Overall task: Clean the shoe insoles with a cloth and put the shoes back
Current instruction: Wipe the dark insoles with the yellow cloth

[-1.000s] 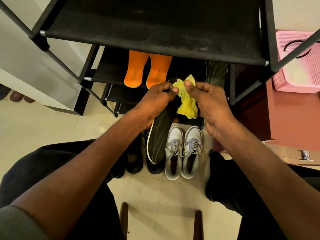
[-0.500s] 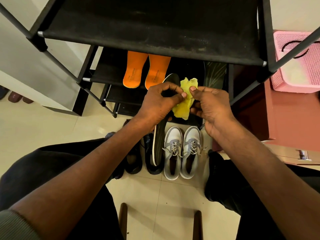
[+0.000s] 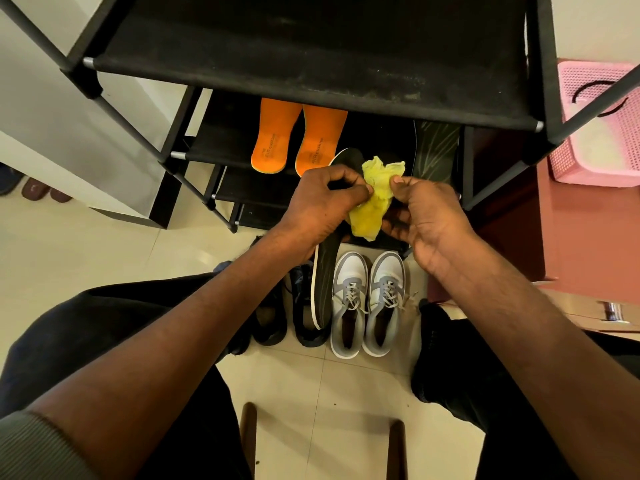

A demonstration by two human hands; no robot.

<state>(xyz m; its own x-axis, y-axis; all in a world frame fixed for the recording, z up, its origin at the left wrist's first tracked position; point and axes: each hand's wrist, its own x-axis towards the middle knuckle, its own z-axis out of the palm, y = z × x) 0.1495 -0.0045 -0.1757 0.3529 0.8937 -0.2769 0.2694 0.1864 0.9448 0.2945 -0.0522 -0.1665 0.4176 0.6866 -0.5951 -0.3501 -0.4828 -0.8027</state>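
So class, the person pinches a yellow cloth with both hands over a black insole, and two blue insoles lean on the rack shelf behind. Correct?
Not quite: in the head view the two insoles on the rack shelf are orange, not blue. The left hand and right hand do pinch the yellow cloth over the black insole.

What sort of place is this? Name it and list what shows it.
Most likely a home entryway or shoe-storage corner. A black tiered shoe rack holds orange insoles, grey-and-white sneakers stand on the tiled floor, and a pink plastic basket sits nearby.
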